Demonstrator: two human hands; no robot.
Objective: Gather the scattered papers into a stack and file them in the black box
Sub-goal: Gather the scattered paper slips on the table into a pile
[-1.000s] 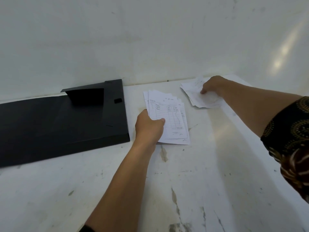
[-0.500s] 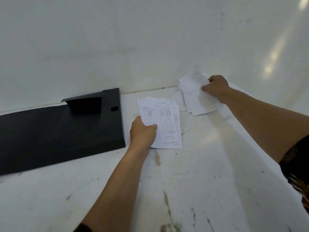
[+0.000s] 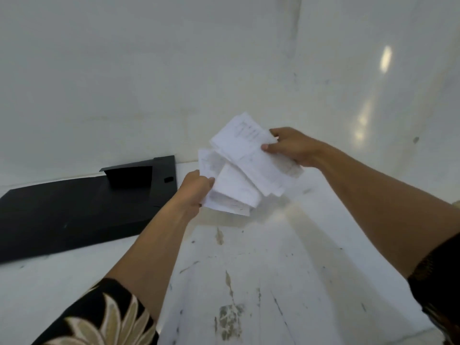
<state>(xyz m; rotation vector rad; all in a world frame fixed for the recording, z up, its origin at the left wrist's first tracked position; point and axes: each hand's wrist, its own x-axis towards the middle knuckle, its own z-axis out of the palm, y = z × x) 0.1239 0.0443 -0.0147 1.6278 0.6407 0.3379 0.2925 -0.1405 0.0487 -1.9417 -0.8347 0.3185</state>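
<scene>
Gathering: no loose sheets visible on the white table (image 3: 261, 282); all papers in view off the surface, split in two bundles.
Stacking: not finished; bundles overlapping at an angle, edges fanned and uneven, print blurred.
Filing: not started; black box (image 3: 82, 207) lying flat and opened out at left on the table, nothing seen in it.
Left bundle (image 3: 234, 195): raised above the table, just right of the box.
Right bundle (image 3: 251, 150): higher, tilted, lapping over the left bundle.
Left hand (image 3: 194, 192): closed on the lower left edge of its bundle, thumb on top.
Right hand (image 3: 293, 148): pinching the right edge of its bundle, forearm reaching in from the right.
Remaining, by judgement: merge, square edges, carry left to the box.
</scene>
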